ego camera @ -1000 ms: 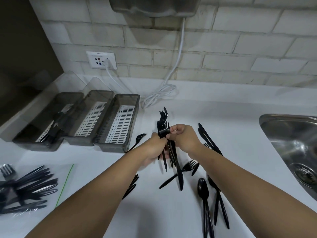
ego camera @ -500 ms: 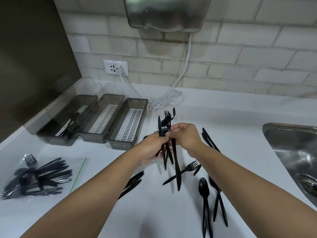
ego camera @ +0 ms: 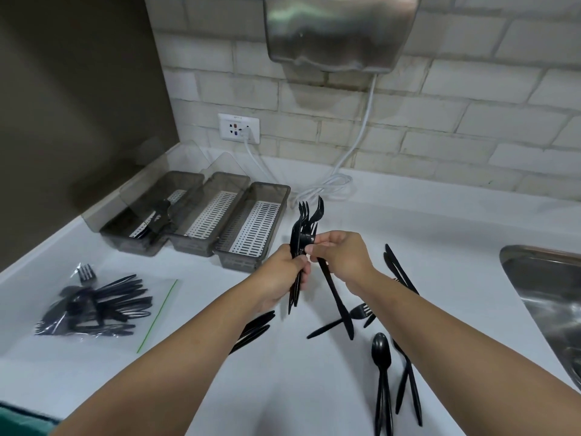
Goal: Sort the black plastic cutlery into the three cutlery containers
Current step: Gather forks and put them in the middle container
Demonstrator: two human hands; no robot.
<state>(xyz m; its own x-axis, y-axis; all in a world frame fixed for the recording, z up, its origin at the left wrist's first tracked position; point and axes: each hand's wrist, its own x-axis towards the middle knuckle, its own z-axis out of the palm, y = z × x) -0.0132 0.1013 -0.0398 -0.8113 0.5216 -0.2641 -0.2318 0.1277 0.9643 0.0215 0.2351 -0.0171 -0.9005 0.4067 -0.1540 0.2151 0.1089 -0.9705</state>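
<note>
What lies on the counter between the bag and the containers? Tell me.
Nothing: in the head view, the white counter is bare between the bag and the containers.

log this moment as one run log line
left hand: holds fork bundle | right hand: adding one fork | left container: some cutlery | other two: empty

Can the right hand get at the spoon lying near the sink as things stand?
Probably not yet: nothing blocks the spoon on the counter, but the right hand is pinching a fork beside the left hand's bundle.
</note>
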